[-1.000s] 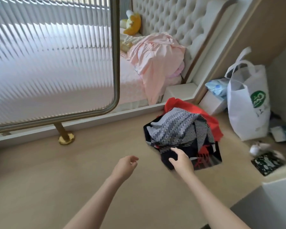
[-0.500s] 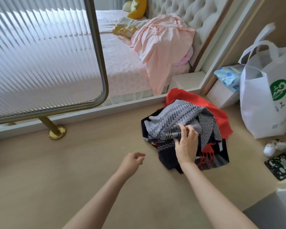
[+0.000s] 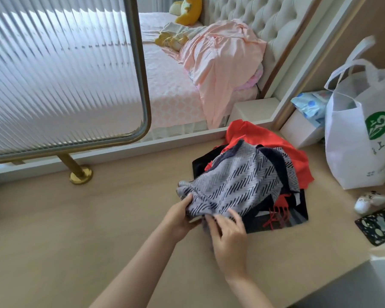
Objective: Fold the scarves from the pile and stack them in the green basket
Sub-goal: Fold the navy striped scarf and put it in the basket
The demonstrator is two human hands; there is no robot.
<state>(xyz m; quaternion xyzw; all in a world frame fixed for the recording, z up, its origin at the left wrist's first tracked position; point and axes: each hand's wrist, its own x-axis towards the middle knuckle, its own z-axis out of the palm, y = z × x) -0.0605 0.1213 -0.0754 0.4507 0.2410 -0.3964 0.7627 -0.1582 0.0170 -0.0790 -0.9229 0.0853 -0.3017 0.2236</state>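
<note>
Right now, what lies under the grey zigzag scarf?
A red scarf and a dark scarf with red fringe stick out from under the grey zigzag scarf. What lies beneath its middle is covered.

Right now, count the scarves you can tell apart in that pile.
3: a grey zigzag scarf on top, nearest the camera; a red scarf at the back; a dark scarf underneath. More may be hidden.
</note>
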